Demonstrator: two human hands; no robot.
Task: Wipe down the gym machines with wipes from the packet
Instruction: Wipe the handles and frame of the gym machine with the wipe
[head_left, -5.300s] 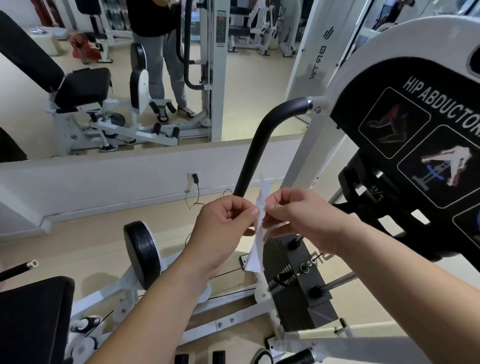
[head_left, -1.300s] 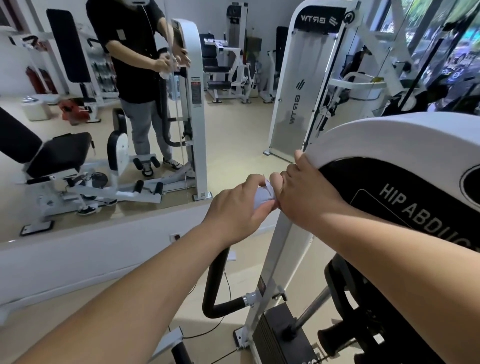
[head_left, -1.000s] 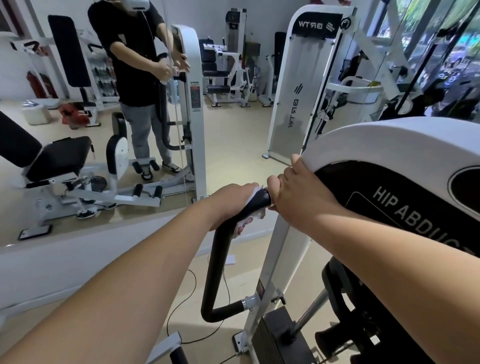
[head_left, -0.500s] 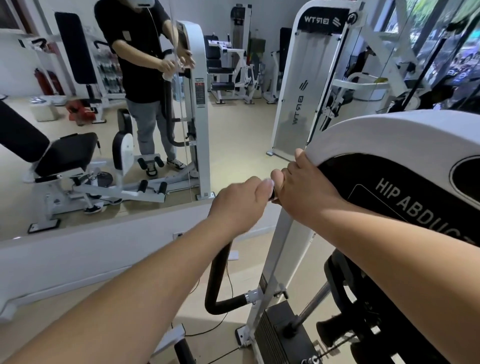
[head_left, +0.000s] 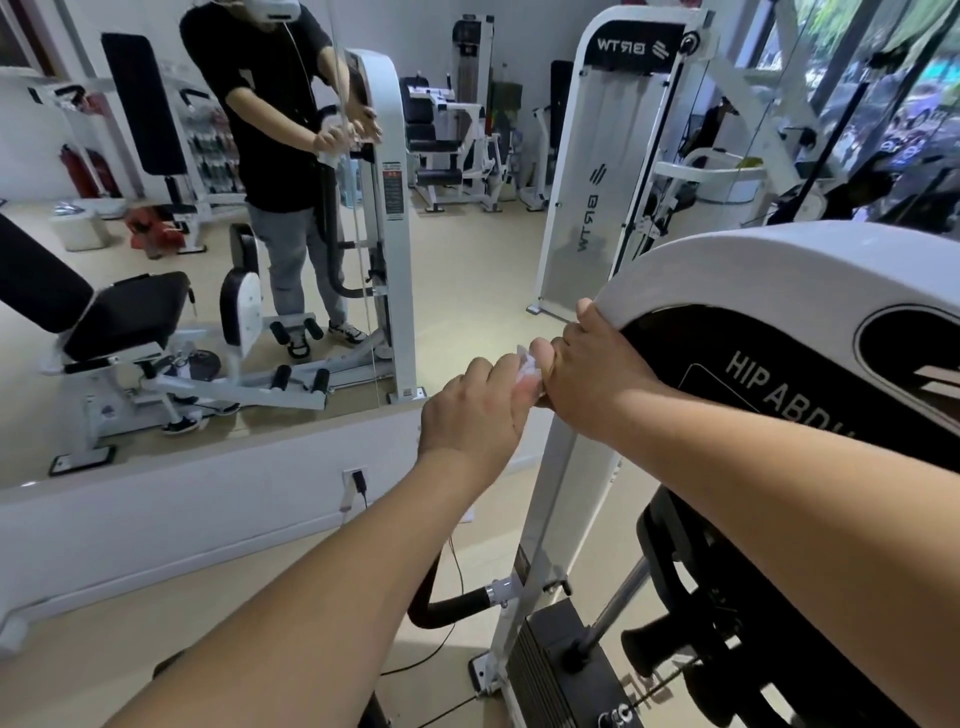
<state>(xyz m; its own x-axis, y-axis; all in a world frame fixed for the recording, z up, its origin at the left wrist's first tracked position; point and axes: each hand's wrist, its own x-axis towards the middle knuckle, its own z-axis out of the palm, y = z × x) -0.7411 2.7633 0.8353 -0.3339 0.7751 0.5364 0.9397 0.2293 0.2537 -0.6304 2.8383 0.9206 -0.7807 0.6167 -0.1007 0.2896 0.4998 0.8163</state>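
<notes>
A small, crumpled white wet wipe (head_left: 525, 368) shows as a damp, bunched tuft between the two hands, at the front edge of the white hip-abductor machine (head_left: 753, 270). The left hand (head_left: 475, 413), arm stretched forward, has its grip clenched round the wipe. The right hand (head_left: 589, 376), just beside it, grasps the machine's curved white rim, fingers hooked over.

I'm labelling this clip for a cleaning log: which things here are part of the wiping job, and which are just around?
In the job:
wipe
left hand, gripping the wipe
right hand, holding the machine
handle

Just around:
socket
mirror
</notes>
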